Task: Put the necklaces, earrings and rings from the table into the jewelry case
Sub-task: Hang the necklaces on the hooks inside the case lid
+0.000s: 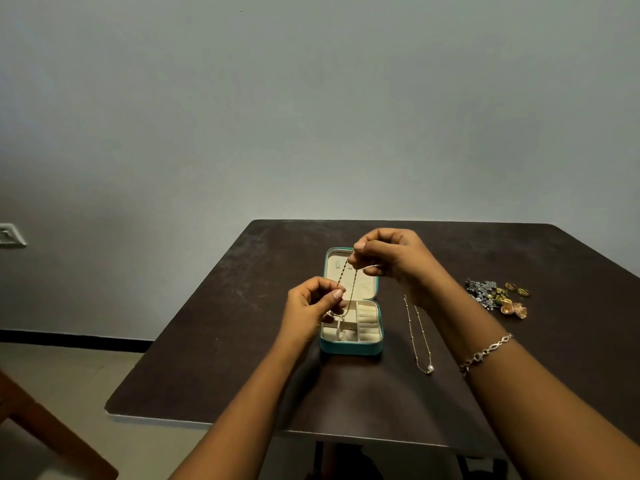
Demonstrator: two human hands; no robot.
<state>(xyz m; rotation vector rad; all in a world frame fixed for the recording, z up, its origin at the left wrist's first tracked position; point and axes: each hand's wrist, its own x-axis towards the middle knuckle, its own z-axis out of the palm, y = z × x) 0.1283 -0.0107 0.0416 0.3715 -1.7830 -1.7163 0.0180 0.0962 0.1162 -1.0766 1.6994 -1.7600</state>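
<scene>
Over the open case [351,348], you hold a chain [347,285] taut: your left hand [310,308] pinches its low end, your right hand [393,258] pinches the top. Stowing this chain seems the step; next, lower it slackly into a compartment. A pearl necklace [419,336] and an earring pile [497,296] wait right of the case on the table [225,358], nothing blocking.

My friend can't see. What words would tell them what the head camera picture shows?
A left hand and a right hand pinch a thin beaded necklace above an open teal jewelry case on a dark table. A pearl necklace lies right of the case, with a pile of earrings farther right.
</scene>
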